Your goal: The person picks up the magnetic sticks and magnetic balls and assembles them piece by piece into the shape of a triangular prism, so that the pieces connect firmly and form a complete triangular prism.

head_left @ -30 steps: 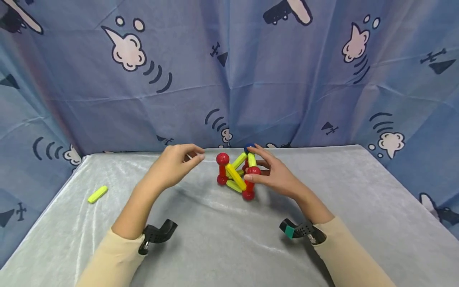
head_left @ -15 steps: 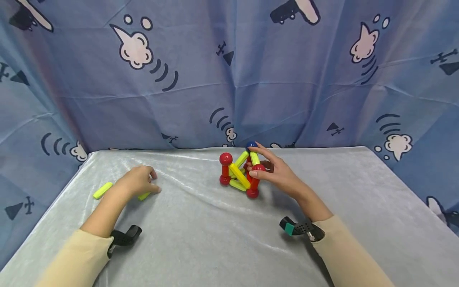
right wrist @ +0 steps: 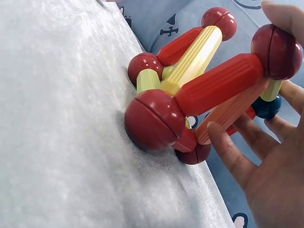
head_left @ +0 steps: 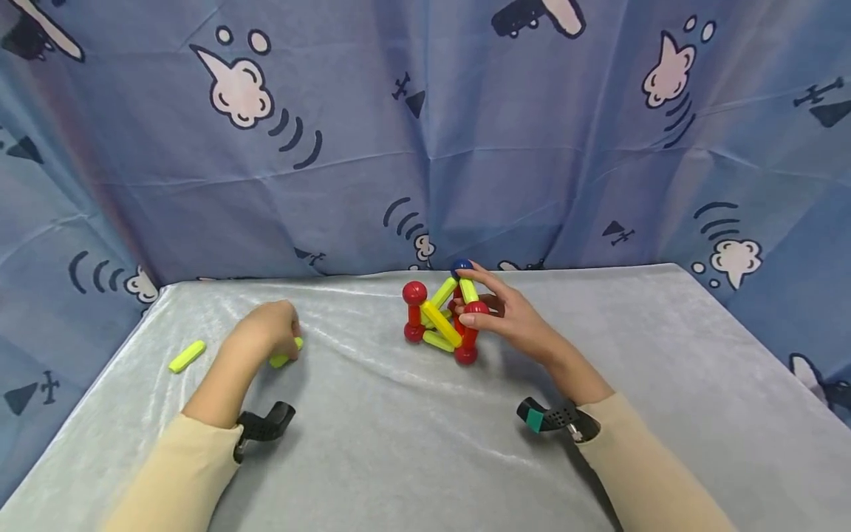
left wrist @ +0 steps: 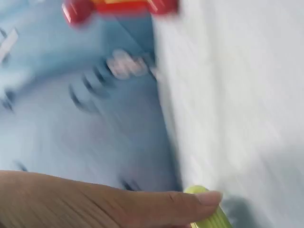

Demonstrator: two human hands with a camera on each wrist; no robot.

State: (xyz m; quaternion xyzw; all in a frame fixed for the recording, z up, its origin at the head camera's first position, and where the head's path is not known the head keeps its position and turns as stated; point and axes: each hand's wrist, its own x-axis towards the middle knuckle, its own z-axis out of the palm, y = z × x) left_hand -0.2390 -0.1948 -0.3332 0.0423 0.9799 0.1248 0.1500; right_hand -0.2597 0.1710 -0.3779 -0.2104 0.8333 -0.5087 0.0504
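My left hand (head_left: 266, 332) pinches a yellow-green magnetic stick (head_left: 279, 361) over the left part of the table. In the left wrist view the thumb lies across that stick (left wrist: 213, 221), whose lower end is out of frame. My right hand (head_left: 518, 321) holds the right side of a frame built from magnetic sticks and balls. Its thumb is at a top red ball (right wrist: 276, 51), and other fingers reach the dark blue ball (right wrist: 266, 107) and the red-orange sticks. A slanting yellow stick (head_left: 442, 324) and a red ball (head_left: 415, 292) show on the frame's near and left sides.
Another yellow-green stick (head_left: 188, 356) lies by the table's left edge. A pale, slightly creased cloth (head_left: 399, 443) covers the table. Behind its far edge hangs a blue patterned curtain (head_left: 359, 111).
My left hand has moved from beside the frame to the left, down to a yellow-green stick, and now pinches it and is shifting slightly right. My right hand stays at the frame.
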